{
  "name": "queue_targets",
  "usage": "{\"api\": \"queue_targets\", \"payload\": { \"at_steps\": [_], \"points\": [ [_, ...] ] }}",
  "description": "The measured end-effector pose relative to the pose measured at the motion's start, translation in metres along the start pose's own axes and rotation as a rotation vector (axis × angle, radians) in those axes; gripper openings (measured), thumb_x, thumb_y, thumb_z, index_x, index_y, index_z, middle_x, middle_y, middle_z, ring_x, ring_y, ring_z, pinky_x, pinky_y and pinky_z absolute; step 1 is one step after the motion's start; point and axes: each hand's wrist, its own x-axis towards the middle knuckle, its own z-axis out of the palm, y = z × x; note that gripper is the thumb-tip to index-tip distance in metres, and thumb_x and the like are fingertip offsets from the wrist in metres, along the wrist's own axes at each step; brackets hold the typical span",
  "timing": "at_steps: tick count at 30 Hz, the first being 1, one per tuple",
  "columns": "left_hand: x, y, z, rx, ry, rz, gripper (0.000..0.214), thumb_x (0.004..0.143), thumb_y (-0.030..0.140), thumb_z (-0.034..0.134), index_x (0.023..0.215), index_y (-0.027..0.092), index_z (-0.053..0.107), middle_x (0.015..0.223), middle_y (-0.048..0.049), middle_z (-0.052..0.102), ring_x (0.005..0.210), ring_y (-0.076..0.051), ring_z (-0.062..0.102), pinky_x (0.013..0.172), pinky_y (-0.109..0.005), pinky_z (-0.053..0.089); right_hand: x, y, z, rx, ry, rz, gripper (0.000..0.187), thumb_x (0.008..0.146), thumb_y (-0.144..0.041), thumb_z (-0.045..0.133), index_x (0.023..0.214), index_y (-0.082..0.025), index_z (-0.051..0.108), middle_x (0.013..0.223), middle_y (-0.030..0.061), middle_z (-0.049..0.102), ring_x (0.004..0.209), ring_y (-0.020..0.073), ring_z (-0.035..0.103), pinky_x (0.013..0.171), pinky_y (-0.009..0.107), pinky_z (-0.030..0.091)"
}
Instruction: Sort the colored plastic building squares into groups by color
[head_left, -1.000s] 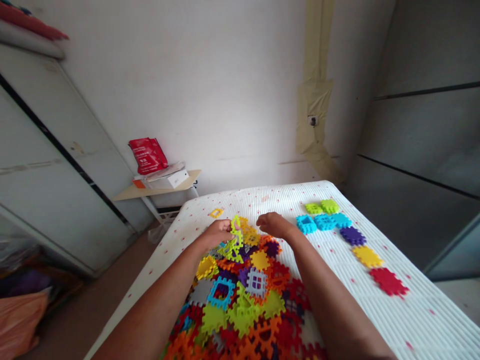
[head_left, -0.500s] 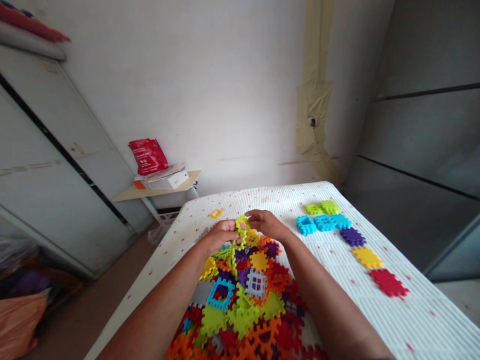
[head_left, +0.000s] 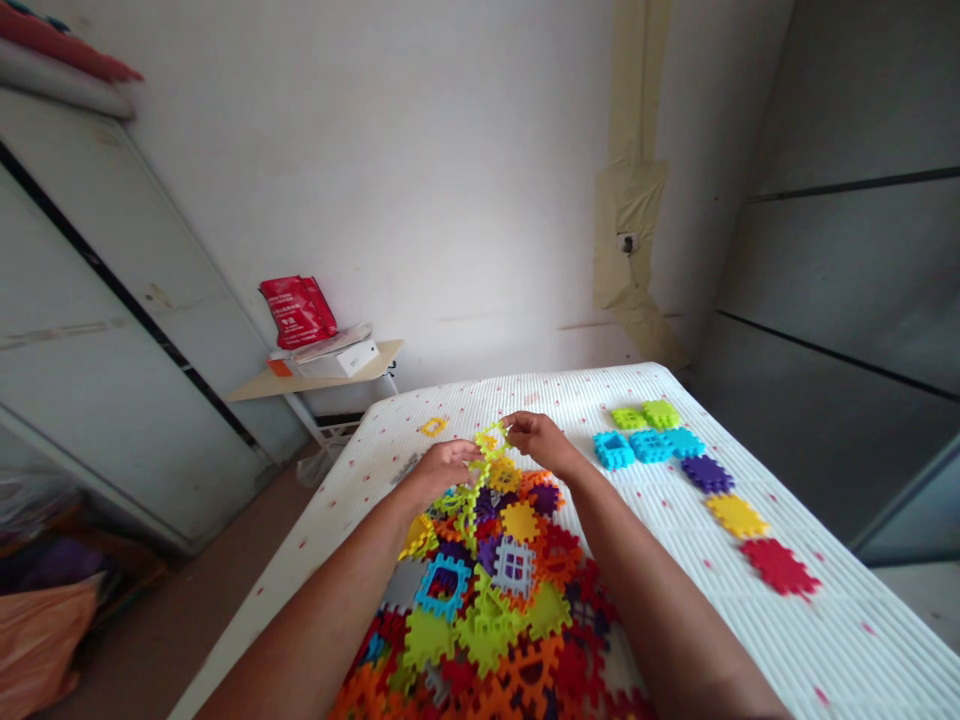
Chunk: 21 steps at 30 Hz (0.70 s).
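Printed in white across the front of the red bag (head_left: 298, 312), on a wooden shelf (head_left: 375, 352) just beyond the far left corner of the mattress (head_left: 862, 640): characters too small and blurred to read. At the left end of the white box (head_left: 337, 359) under the bag: a small orange patch (head_left: 280, 367), likewise unreadable. Nowhere any legible wording, brand or number.

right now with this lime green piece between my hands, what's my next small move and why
I'd ease the lime green piece upward with your right hand while your left hand steadies the lime green pieces below it. They look linked together, and pulling gently should help keep them from catching on the pile underneath.
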Motion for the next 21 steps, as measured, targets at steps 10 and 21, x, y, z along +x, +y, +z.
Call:
{"api": "queue_targets", "payload": {
  "at_steps": [10,21],
  "points": [
    [0.0013,-0.0069,-0.0061,-0.016,0.213,-0.022,0.027,0.051,0.019,0.051,0.074,0.016,0.065,0.05,0.0035,0.051,0.048,-0.01,0.043,0.05,-0.023,0.033,-0.0014,-0.0011,-0.0045,-0.051,-0.03,0.087,0.031,0.071,-0.017,0.05,0.096,-0.014,0.068,0.059,-0.0038,0.053,0.052,0.007,0.039,0.053,0.02,0.036],
    [0.004,-0.0083,-0.0025,-0.067,0.246,-0.118,0.03,0.051,0.022,0.059,0.08,0.016,0.062,0.05,0.0047,0.049,0.049,-0.01,0.046,0.048,-0.022,0.03,-0.0025,0.0007,-0.0036,-0.699,-0.007,-0.063,0.028,0.078,-0.01,0.048,0.094,-0.018,0.069,0.095,0.0056,0.066,0.083,0.015,0.058,0.075,0.024,0.041]
  ]
}}
